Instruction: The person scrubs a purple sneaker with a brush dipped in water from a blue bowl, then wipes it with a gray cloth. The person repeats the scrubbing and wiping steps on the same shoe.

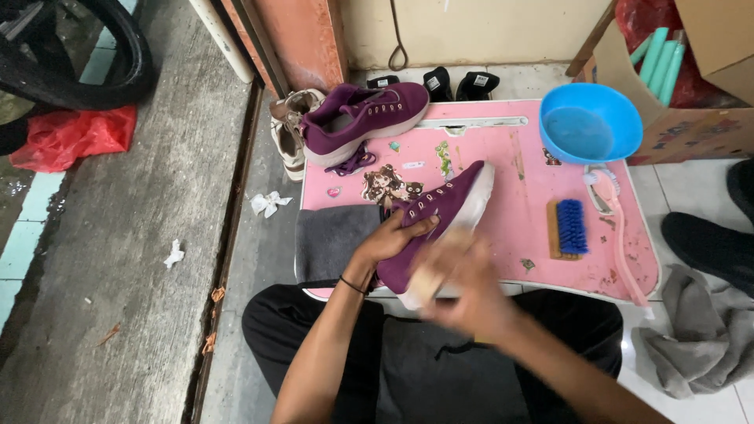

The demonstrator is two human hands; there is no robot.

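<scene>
A purple sneaker [440,212] with a white sole lies tilted on its side on the small pink table [510,157]. My left hand [390,239] grips its upper near the lace eyelets. My right hand [463,286], blurred by motion, holds a pale wooden-backed brush [432,271] against the heel side of the sneaker. A second purple sneaker [365,118] rests at the table's far left corner, with a purple lace beneath it.
A grey cloth [334,239] lies at the table's near left. A blue-bristled brush [567,228], a pink long-handled brush [620,228] and a blue bowl of water [591,122] are on the right. A beige shoe [289,129], cardboard boxes and a grey rag [703,334] surround the table.
</scene>
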